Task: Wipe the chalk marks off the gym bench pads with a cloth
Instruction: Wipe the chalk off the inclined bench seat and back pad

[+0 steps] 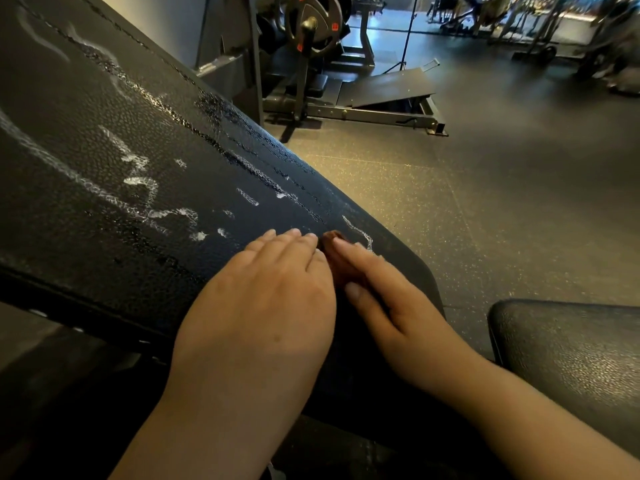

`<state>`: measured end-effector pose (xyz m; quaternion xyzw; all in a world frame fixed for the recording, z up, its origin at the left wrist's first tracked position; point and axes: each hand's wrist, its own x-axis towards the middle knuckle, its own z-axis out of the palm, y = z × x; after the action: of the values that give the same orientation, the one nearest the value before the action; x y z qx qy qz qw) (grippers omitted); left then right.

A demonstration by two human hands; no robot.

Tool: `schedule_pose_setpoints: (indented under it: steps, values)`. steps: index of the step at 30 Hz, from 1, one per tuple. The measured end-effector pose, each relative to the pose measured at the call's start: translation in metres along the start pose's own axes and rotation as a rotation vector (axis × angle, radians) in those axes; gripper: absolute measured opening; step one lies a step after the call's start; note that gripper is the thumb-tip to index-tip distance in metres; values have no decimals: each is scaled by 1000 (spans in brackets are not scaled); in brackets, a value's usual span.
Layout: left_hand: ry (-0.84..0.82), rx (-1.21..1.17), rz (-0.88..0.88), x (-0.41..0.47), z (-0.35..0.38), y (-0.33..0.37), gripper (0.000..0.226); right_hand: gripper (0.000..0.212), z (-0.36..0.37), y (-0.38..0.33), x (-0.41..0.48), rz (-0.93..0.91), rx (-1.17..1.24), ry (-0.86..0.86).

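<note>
Head view. The inclined back pad (pixel 69 237) fills the left half of the frame. The left hand (pixel 263 306) lies flat on its lower end, fingers straight and together, holding nothing. Just beside it, the right hand (pixel 391 299) presses a brown cloth (pixel 341 270) against the pad with extended fingers; the thumb lies alongside the cloth and no curl round it is visible. Most of the cloth is hidden under this hand.

Progress, as a judgement: early stage. The chalk marks (pixel 138 188) run over most of the visible pad surface, upslope of both hands. A further thin squiggle (pixel 362 233) sits just beside the right fingertips, at the pad's right-hand edge. Wet-looking patches (pixel 214 105) show along the far seam, which suggests moisture has been applied, yet the chalk there is not removed. The strip directly in front of the hands appears clean. The seat pad (pixel 571 358), lower right and apart from the back pad, shows no chalk on its visible part.

Count:
- Hands: two
- Cloth: one
- Pads in view: two
- Chalk: one long streak at the left, one cluster of squiggles at the centre, several short dashes, one squiggle at the edge; an exact total cannot be read
- Plate-loaded machine (pixel 311 29) in the background: one
</note>
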<state>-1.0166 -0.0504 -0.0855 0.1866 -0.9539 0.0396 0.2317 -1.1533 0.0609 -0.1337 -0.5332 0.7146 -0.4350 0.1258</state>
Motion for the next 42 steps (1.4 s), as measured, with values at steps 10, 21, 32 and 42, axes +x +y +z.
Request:
schedule_pose_setpoints:
  steps: [10,21,32,42]
  values:
    - [66,21,21,2,2,0,54,55,11,-16,-10,-36,70,-7]
    - [68,15,36,1,3,0,55,48,8,-6,9,192,45,139]
    - [46,13,44,-1,3,0,57,45,8,7,3,265,25,271]
    - [8,26,55,-2,1,-1,55,47,1,13,4,371,71,253]
